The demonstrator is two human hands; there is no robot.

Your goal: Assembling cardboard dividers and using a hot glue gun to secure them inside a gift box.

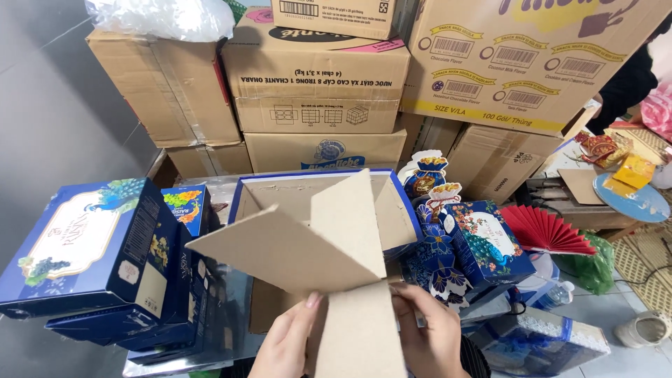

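A: What do the hands have hold of?

B: A cross-shaped cardboard divider (329, 259), plain brown panels slotted together. It sits just above the open blue gift box (402, 210), which lies in the middle of the work surface between the stack of blue printed boxes (91, 252) and the peacock-patterned box (486, 245).

A: And the grips?

B: The left hand (285, 344) presses its fingers flat against the lower panel, thumb up along the fold. The right hand (430, 336) curls around the panel's right edge, fingers closed on the board. How the thumb sits behind the panel is hidden, so that part cannot be told.

A: How would the divider handle?

B: Likely light and fairly stiff across each face, but floppy where the panels slot together, so the arms could swing or slip apart. The thin edges would crease if squeezed hard. The surface looks matte, not slippery.

A: Best place to hold it?

B: Probably low, near the centre joint, one hand on each side, as both hands sit now. Holding an outer tip would let the board bend.
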